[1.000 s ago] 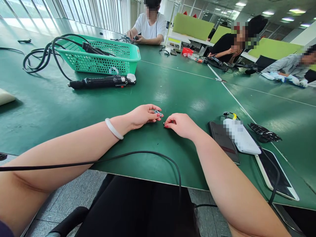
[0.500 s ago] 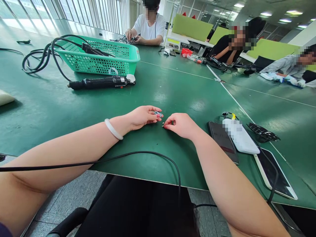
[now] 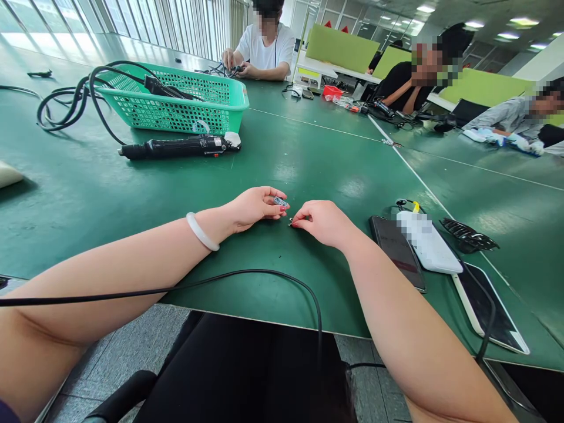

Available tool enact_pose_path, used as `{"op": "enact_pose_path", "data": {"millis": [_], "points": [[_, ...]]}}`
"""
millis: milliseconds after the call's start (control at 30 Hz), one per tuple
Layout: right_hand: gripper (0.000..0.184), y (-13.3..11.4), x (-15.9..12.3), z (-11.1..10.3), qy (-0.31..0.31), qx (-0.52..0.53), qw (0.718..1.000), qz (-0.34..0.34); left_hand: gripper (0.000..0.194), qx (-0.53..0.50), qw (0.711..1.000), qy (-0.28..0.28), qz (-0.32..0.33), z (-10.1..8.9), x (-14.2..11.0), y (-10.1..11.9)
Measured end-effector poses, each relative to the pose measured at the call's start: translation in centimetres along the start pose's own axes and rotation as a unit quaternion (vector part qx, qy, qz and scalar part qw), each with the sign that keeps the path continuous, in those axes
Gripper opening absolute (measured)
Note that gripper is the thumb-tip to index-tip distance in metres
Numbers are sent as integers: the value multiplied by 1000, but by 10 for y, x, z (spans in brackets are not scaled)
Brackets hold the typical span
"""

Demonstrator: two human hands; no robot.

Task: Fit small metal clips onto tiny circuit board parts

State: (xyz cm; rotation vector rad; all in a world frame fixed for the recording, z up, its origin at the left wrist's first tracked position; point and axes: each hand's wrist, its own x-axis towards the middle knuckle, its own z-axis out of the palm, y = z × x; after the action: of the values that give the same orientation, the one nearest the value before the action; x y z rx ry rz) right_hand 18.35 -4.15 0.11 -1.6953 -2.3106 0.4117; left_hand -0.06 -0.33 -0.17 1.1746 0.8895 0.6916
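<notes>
A co-worker's arms [image 3: 412, 100] rose across the green table [image 3: 304, 158]; left hand [image 3: 255, 207] and right hand [image 3: 324, 222] pinch small, seemingly metal parts [image 3: 281, 201].

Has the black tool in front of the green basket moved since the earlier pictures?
No. Against the green basket, the black tool keeps its place; both drift slightly left in the picture together, so the view itself seems to have shifted.

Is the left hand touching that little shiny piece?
Touching. The head view shows the little shiny piece held in the left hand, between its thumb and fingers.
</notes>
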Motion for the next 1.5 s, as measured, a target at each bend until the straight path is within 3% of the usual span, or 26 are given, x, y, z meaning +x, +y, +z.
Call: {"op": "enact_pose_path", "data": {"millis": [633, 967, 1100, 1267, 1500], "points": [[22, -11, -5, -10, -28, -107, 993, -36, 23, 35, 999, -13, 17, 0, 1, -1], [21, -6, -4, -5, 2, -129, 990, -50, 27, 99, 993, -30, 53, -2, 4, -6], [20, -5, -7, -9, 67, -121, 988, -66, 28, 154, 985, -41, 68, -2, 4, -5], [23, -8, -11, -13, 148, -94, 973, -148, 26, 202, 971, -100, 78, -3, 3, -2], [29, -15, -13, -12, 134, -157, 956, -209, 21, 192, 959, -198, 67, -7, 2, 0]]}}
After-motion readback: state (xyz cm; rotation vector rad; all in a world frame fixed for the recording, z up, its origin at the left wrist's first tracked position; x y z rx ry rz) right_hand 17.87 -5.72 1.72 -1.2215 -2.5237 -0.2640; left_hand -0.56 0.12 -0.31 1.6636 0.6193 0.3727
